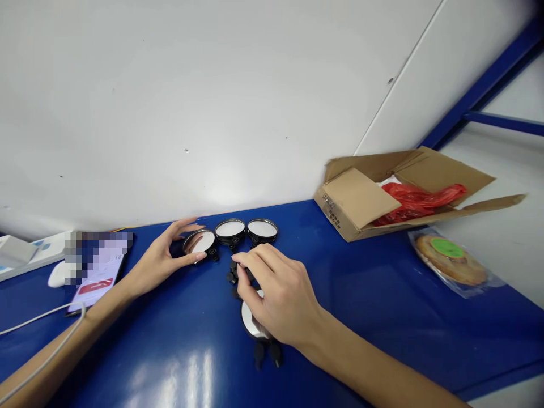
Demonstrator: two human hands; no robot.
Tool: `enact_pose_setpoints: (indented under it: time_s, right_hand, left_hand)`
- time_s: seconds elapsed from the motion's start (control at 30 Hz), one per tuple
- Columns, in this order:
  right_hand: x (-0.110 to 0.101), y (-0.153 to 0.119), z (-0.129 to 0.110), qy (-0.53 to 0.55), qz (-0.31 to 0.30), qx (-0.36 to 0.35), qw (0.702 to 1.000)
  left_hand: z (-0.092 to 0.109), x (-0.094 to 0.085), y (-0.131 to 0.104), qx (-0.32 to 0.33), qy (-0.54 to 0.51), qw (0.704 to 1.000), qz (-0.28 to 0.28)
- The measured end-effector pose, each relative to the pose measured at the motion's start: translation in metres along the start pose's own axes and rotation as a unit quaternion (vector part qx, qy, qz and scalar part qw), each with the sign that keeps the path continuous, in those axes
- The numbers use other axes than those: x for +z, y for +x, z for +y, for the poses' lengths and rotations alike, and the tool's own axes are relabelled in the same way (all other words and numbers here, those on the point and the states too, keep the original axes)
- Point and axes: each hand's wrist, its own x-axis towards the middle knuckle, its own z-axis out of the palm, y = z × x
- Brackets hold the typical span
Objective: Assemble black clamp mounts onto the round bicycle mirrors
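Three small round mirrors with black rims and black mounts stand in a row near the wall. My left hand [168, 258] grips the leftmost mirror [199, 242] between thumb and fingers. The middle mirror [230, 229] and the right mirror [262, 228] stand untouched beside it. My right hand [278, 297] lies over a fourth round mirror [250, 323] flat on the blue table [374, 294], its fingertips pinching a small black mount part [234, 276]. Black clamp pieces [267, 352] stick out below that mirror.
An open cardboard box [361, 207] holding a red plastic bag [419, 198] sits at the right. A wrapped round pastry [453, 260] lies near the right edge. A phone [100, 272], a white cable [38, 320] and a white power strip [25, 255] lie at the left.
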Motion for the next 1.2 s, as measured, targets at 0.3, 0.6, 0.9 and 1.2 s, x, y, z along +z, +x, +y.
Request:
enact_pose_setpoints:
  time_s: [0.3, 0.6, 0.9, 1.2]
  right_hand:
    - [-0.002, 0.002, 0.003, -0.005, -0.006, 0.001, 1.0]
    - [0.001, -0.001, 0.003, -0.01, -0.025, 0.009, 1.0]
    - [-0.007, 0.004, 0.009, 0.053, -0.114, 0.088, 0.988]
    - [-0.005, 0.002, 0.018, -0.04, -0.127, 0.129, 0.983]
  left_hand:
    - [-0.001, -0.001, -0.003, 0.0, 0.007, 1.0, 0.004]
    - [-0.004, -0.002, -0.005, 0.018, 0.029, 0.999, 0.01]
    - [0.023, 0.007, -0.032, -0.022, 0.098, 0.991, 0.091]
    - [0.108, 0.071, -0.108, 0.19, 0.192, 0.962, 0.042]
